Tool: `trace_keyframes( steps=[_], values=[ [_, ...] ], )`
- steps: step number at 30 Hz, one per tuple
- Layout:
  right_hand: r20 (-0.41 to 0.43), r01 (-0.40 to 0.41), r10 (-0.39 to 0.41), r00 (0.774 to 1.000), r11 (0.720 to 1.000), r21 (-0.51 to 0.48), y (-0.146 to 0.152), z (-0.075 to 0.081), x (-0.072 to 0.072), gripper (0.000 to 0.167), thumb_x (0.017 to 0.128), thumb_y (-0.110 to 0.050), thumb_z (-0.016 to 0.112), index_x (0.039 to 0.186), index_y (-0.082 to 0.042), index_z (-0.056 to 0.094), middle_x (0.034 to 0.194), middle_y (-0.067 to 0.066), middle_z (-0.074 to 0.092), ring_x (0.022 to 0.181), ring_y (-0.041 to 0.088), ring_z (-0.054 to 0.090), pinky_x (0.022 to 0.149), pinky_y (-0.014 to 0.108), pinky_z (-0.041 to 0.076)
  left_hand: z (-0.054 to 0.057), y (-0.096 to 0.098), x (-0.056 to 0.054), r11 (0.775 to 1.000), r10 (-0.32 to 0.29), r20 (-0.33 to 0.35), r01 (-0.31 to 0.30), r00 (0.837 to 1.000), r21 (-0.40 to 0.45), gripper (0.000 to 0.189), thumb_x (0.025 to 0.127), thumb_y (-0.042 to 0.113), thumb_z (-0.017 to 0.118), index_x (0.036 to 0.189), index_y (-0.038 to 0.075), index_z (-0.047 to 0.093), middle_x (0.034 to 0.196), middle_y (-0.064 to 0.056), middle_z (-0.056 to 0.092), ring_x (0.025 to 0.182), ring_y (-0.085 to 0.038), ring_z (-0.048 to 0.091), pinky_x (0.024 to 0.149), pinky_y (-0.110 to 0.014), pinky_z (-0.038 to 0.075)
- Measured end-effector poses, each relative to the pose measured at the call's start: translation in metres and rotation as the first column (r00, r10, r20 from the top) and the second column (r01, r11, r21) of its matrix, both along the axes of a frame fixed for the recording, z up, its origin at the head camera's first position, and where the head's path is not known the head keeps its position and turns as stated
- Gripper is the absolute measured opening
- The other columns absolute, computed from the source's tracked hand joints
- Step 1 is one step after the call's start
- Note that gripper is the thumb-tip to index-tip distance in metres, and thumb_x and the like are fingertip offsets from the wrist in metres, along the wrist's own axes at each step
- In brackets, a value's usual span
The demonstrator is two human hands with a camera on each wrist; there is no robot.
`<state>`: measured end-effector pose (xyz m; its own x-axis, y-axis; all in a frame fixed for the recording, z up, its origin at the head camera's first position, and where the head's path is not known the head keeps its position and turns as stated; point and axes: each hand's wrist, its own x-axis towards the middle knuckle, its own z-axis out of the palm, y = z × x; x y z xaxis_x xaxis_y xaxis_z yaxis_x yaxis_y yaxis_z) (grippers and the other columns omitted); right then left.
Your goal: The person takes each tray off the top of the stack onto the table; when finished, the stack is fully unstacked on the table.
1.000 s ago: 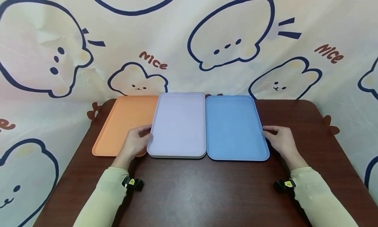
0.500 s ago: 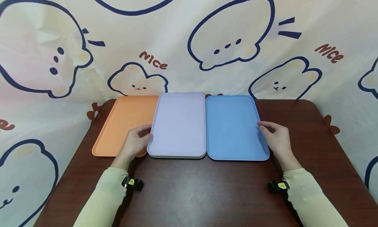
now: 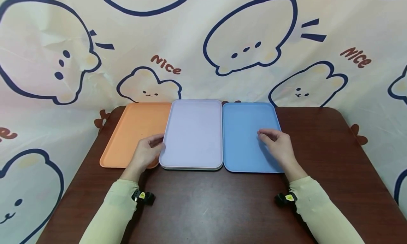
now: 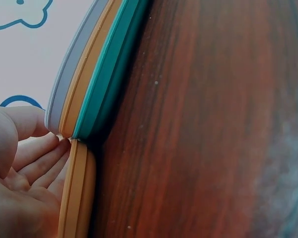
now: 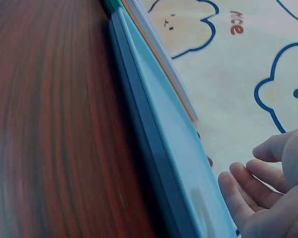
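Observation:
A lavender tray [image 3: 192, 134] tops a stack in the middle; the left wrist view shows an orange tray [image 4: 82, 84] and a green tray [image 4: 102, 91] under it. My left hand [image 3: 147, 151] touches the stack's left edge, thumb and fingertips against its side, above a separate orange tray [image 3: 136, 131] that lies to the left. A blue tray [image 3: 243, 141] lies flat right of the stack. Over its right half my right hand [image 3: 279, 145] hovers, fingers loosely bent, holding nothing; the right wrist view shows a gap between its thumb and fingers.
The trays lie along the far side of a dark brown wooden table [image 3: 206, 201]. Behind it hangs a pale cloth [image 3: 197, 42] with cartoon outlines, close to the table's back edge. Each wrist wears a small black camera.
My right hand has left the blue tray's right edge and moved left over the tray. My left hand stays at the stack's left edge. The trays have not moved.

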<state>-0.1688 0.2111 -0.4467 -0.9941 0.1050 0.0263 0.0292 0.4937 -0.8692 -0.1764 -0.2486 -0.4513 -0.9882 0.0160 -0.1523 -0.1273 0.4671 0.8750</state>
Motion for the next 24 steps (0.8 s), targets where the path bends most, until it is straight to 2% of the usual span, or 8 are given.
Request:
trace_keyframes(
  steps=[6, 13, 19, 24],
  values=[
    [-0.011, -0.045, 0.045, 0.999, 0.998, -0.042, -0.022, -0.004, -0.006, 0.032, 0.107, -0.020, 0.068, 0.132, -0.001, 0.076, 0.132, 0.020, 0.077, 0.129, 0.033, 0.068, 0.084, 0.004, 0.047, -0.002, 0.000, 0.000, 1.000, 0.003, -0.001, -0.003, 1.000, 0.005, 0.050, 0.106, 0.010, 0.063, 0.154, 0.000, 0.057, 0.155, -0.025, 0.060, 0.147, -0.039, 0.057, 0.121, -0.053, 0.047],
    [-0.044, -0.112, 0.108, 0.993, 0.990, -0.084, -0.048, -0.009, -0.012, 0.030, 0.106, -0.014, 0.068, 0.130, 0.002, 0.075, 0.128, 0.021, 0.078, 0.123, 0.035, 0.072, 0.086, 0.006, 0.049, -0.004, -0.001, 0.000, 1.000, -0.002, -0.020, 0.002, 1.000, 0.000, 0.049, 0.105, 0.007, 0.061, 0.153, -0.002, 0.057, 0.154, -0.025, 0.061, 0.146, -0.037, 0.058, 0.118, -0.047, 0.049],
    [-0.029, -0.152, 0.150, 0.988, 0.983, -0.104, -0.070, -0.007, -0.017, 0.031, 0.106, -0.013, 0.068, 0.132, 0.004, 0.073, 0.128, 0.021, 0.078, 0.122, 0.035, 0.073, 0.085, 0.009, 0.050, -0.002, -0.002, 0.000, 1.000, -0.005, -0.019, 0.005, 1.000, 0.004, 0.049, 0.106, 0.008, 0.062, 0.154, -0.002, 0.057, 0.154, -0.025, 0.060, 0.147, -0.039, 0.057, 0.120, -0.053, 0.047],
    [-0.025, -0.178, 0.176, 0.984, 0.980, -0.089, -0.084, -0.008, -0.021, 0.032, 0.105, -0.012, 0.067, 0.132, 0.005, 0.073, 0.127, 0.021, 0.078, 0.117, 0.035, 0.073, 0.085, 0.014, 0.052, -0.002, -0.001, 0.000, 1.000, -0.003, -0.017, 0.003, 1.000, 0.001, 0.049, 0.105, 0.008, 0.062, 0.154, -0.001, 0.057, 0.154, -0.025, 0.061, 0.146, -0.038, 0.058, 0.120, -0.053, 0.048]
  ],
)
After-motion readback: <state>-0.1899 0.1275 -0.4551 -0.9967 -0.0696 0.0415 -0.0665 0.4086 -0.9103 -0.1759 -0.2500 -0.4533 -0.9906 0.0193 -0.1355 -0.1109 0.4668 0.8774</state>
